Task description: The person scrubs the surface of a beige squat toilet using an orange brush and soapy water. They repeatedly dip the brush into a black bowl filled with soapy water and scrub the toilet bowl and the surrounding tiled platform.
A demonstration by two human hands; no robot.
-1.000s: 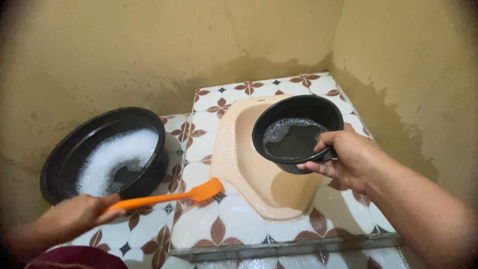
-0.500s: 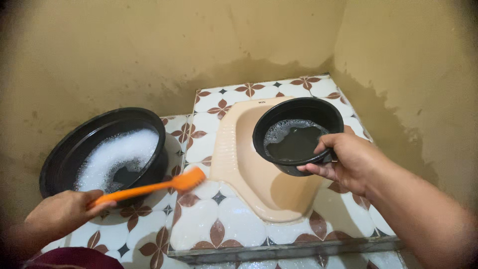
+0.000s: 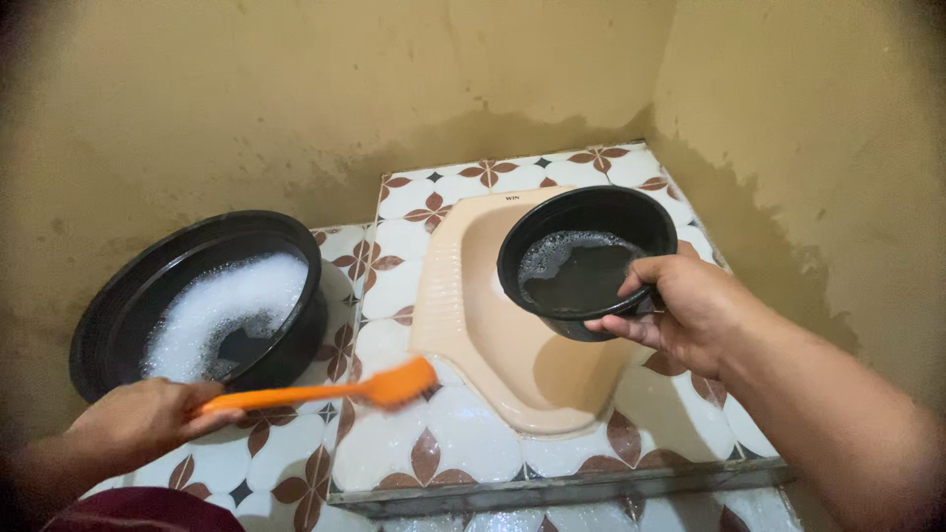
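My right hand (image 3: 690, 310) grips the near rim of a small black bowl (image 3: 586, 261) that holds dark water with some foam. The bowl hangs above a beige squat toilet pan (image 3: 483, 315) set in a raised tiled step. My left hand (image 3: 148, 419) holds the handle of an orange brush (image 3: 325, 391). Its bristle head rests on the wet tiles at the pan's left front edge.
A large black basin (image 3: 197, 300) full of soapy foam sits on the lower tiled floor at the left. The tiles (image 3: 434, 448) are white with brown flower shapes. Damp yellow walls (image 3: 788, 128) close in behind and on the right.
The brush head swung left and a little up along the tiles, then came back right to the pan's front edge. The bowl and my right hand stayed almost still.
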